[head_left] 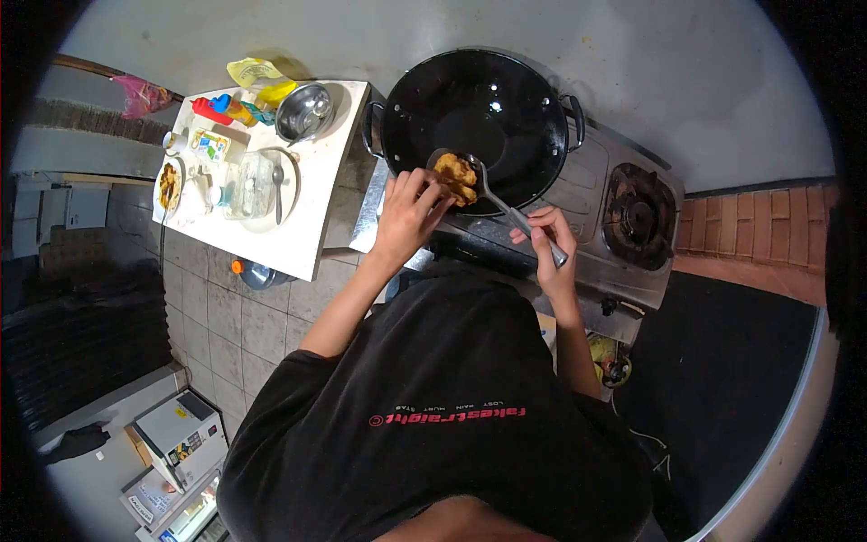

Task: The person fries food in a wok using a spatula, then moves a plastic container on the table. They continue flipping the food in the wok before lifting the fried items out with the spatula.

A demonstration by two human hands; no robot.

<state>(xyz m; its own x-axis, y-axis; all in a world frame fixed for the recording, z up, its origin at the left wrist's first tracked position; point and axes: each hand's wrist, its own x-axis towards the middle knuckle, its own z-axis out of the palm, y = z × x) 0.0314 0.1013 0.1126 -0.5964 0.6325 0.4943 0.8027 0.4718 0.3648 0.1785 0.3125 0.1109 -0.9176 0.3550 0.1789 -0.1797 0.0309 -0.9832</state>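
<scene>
A large black wok (479, 108) with two side handles sits on the stove, dark and shiny inside. Golden-brown fried pieces (456, 172) rest over its near edge. My right hand (548, 239) is closed round the handle of a metal spoon (508, 212), whose head reaches the fried pieces. At the left of the same pieces is my left hand (414, 212), its fingers curled against them. What lies under the pieces is partly hidden by the fingers.
To the left, a white table (307, 212) bears a steel bowl (304, 113), sauce bottles (212, 110), a plate of fried food (169, 185) and a clear container (251, 185) beside a dark spoon. A second burner (638, 217) is right of the wok.
</scene>
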